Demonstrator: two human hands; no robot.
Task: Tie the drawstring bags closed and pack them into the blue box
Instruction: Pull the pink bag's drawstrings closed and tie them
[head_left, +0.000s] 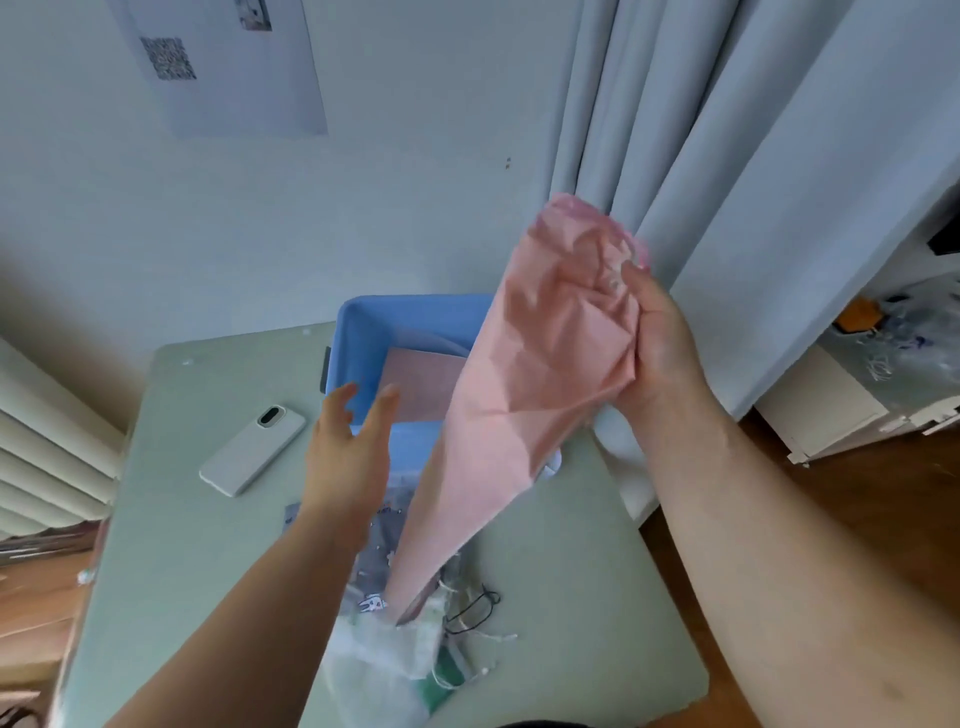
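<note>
Right hand (657, 338) fingers curled, gripping pink drawstring bag (524, 395) at its mouth; left hand (345, 447) fingers spread, empty, near blue box (363, 332). No readable writing.

pink drawstring bag (524, 384): crumpled, gathered mouth gripped in right hand (660, 338), slanting down below left hand (348, 447) | blue box (363, 332): open, just beyond left fingertips, seemingly one flat pink bag (421, 384) inside | pale bags (384, 654): heaped beside left forearm

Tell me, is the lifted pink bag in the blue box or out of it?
Out. The right hand grips the pink bag by its bunched top, in the air; its lower end hangs outside the blue box.
</note>
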